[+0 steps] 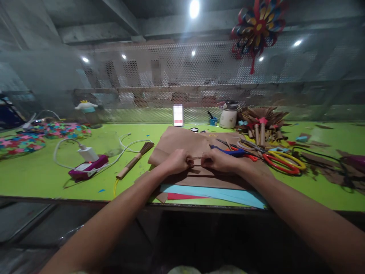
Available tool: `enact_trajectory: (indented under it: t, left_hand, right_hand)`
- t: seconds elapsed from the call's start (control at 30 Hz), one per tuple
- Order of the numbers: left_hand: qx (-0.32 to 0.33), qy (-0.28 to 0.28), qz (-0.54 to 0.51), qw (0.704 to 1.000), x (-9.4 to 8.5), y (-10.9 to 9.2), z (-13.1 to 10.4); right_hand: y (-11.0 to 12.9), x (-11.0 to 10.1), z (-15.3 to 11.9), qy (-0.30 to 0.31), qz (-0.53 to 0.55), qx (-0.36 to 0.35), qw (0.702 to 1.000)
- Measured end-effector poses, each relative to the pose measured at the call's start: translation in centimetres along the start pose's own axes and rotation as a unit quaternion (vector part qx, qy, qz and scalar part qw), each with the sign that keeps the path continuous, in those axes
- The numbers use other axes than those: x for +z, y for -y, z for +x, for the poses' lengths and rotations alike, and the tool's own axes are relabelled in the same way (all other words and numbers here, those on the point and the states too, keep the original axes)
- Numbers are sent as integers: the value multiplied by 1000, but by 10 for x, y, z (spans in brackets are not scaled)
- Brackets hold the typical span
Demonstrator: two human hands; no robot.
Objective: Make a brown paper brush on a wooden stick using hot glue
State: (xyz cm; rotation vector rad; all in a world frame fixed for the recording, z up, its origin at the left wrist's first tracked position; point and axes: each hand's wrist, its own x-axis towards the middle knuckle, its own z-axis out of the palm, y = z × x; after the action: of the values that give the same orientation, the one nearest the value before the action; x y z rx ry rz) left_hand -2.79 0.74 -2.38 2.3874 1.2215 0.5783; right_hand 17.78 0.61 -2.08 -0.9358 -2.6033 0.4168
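Observation:
Between my two hands runs a narrow brown paper strip (195, 158), held just above a stack of brown paper (182, 139). My left hand (179, 161) pinches the strip's left end, fingers curled in. At the other end, my right hand (218, 160) is closed on it in the same way. Light blue paper (211, 192) and a bit of red paper (182, 196) stick out from under the brown sheets at the table's front edge. Scissors with orange and yellow handles (285, 161) lie to the right of my right hand, near a blue-handled tool (235, 152).
On the left are a purple power strip (98, 163) with a white charger (88, 154) and a tied brown paper bundle (134, 161). Coloured paper stars (62, 131) lie behind. A phone (178, 115), a white jug (228, 115) and brown paper scraps (265, 118) stand at the back.

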Motion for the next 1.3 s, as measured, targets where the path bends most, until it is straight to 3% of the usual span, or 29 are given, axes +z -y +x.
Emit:
enact_trajectory:
  t: [0.1,0.43,0.8,0.97,1.1,1.17,1.3]
  left_hand:
    - [32,3,103,994,-2,-2,-1]
    - [136,5,256,957,-6,-20,-14]
    - [195,30,275,941,-5,-19,-14]
    - [150,29,201,968,-8,-14,-12]
    - [30,28,28,999,-7,0,-1]
    - [-19,45,-79,996,-5,6,4]
    - [-52,70,-227,970,-4,8,4]
  right_hand:
    - [3,0,-2,11,-32,4,999]
    - [13,-7,-11,40,-139,27,989]
    - [26,-8,-15,76,-242,11,967]
    - [32,-9,-18,55,-262,10,963]
    - [29,-9,-17,24,-270,-9,963]
    - [27,-9,-15,-13,-272,-16,962]
    - [26,-7,-11,-69,-277,-38,958]
